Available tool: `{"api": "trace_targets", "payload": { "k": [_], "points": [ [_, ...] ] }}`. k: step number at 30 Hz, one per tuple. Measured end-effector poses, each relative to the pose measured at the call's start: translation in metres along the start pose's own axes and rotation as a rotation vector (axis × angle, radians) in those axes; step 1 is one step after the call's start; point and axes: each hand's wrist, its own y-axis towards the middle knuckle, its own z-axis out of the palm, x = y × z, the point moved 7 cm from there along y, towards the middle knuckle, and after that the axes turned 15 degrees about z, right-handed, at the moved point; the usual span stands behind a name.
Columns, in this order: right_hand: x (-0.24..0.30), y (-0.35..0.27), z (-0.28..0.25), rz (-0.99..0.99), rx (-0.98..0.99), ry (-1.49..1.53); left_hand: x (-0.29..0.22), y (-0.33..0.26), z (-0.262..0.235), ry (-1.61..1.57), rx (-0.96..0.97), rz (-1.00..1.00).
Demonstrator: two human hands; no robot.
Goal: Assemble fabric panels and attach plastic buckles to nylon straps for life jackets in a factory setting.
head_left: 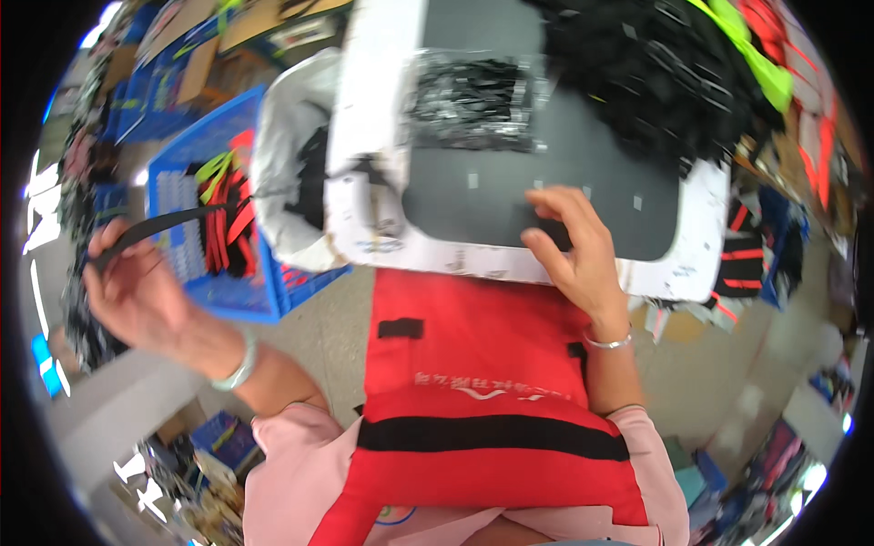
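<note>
Out to the left, my left hand (141, 282) is closed on one end of a black strap (173, 219). The strap stretches right, toward a white sack. Over the front part of a dark grey mat (455, 214) is my right hand (578, 250), its thumb and forefinger apart and nothing visible between them. Small white pieces (472, 180) are scattered on the mat near that hand. Farther back on the mat lies a clear plastic bag (478, 100) of black pieces. A heap of black straps or webbing (646, 73) covers the far right part.
The white worktable edge (437, 257) curves in front of me. At its left stand the white sack (278, 164) with black material inside and a blue crate (273, 296) holding red, black and yellow-green pieces. Striped pieces (742, 264) hang beyond the right edge.
</note>
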Motion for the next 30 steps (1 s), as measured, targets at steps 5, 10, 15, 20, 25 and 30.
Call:
{"api": "trace_targets", "payload": {
  "k": [5, 10, 15, 20, 25, 30],
  "points": [
    [-0.04, 0.014, -0.075, 0.111, -0.462, 0.065, 0.03, -0.006, -0.08, 0.615, -0.146, 0.078],
    [-0.057, 0.032, -0.101, 0.174, -0.562, 0.063, 0.14, -0.065, -0.115, 1.038, -0.145, -0.209],
    [-0.055, 0.05, -0.101, 0.222, -0.539, -0.281, 0.184, -0.102, -0.078, 1.064, 0.026, -0.239],
    [-0.051, 0.055, -0.097, 0.272, -0.489, -0.291, 0.223, -0.123, 0.012, 0.925, 0.311, -0.182],
    [-0.065, 0.069, -0.104, 0.219, -0.523, -0.122, 0.26, -0.16, 0.069, 0.682, 0.478, -0.354],
    [-0.065, 0.055, -0.089, 0.342, -0.398, 0.174, 0.281, -0.184, 0.098, 0.5, 0.572, -0.484]
  ]
}}
